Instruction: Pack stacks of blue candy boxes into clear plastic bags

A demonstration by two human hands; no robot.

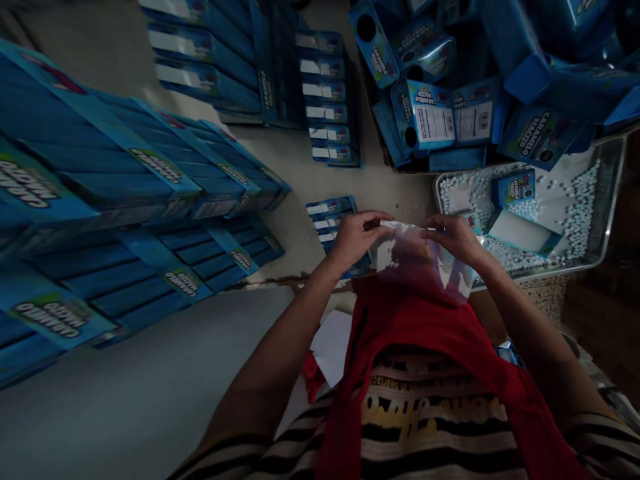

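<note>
A clear plastic bag (423, 263) hangs in front of my red apron, held at its top edge by both hands. My left hand (356, 237) pinches the bag's left corner, fingers closed on the film. My right hand (450, 237) pinches the right corner the same way. Below my left hand lies a short stack of flat blue cartons (327, 215) on the table. To the right of my right hand stands a metal tray (607, 220) strewn with small white candies and a few blue boxes (515, 188).
Tall stacks of flat blue cartons (125, 193) fill the left of the pale table (360, 180). More flat cartons (325, 100) lie at the back. A bin of assembled blue boxes (440, 117) sits at the upper right. White paper (333, 347) lies near my left forearm.
</note>
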